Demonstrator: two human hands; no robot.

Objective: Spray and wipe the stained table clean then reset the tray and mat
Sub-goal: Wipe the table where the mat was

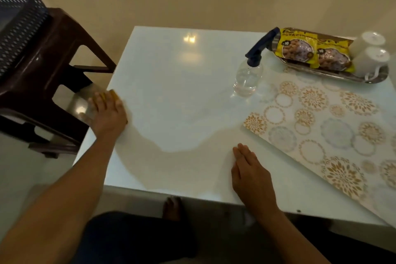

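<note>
My left hand (pixel 109 111) presses a yellow cloth (pixel 112 94) flat at the left edge of the white glossy table (pixel 175 83); only a sliver of the cloth shows past my fingers. My right hand (pixel 249 171) rests flat and empty on the table near its front edge. A clear spray bottle (pixel 248 75) with a dark blue trigger stands upright right of centre. The patterned mat (pixel 325 133) lies askew on the right side, one corner over the front edge. A steel tray (pixel 334 76) sits at the back right.
The tray holds two yellow snack packets (pixel 310 51) and two white cups (pixel 371 53) lying on their sides. A brown plastic stool (pixel 47 75) carrying a dark perforated basket (pixel 19 25) stands close to the table's left side. My foot (pixel 171 208) shows under the front edge.
</note>
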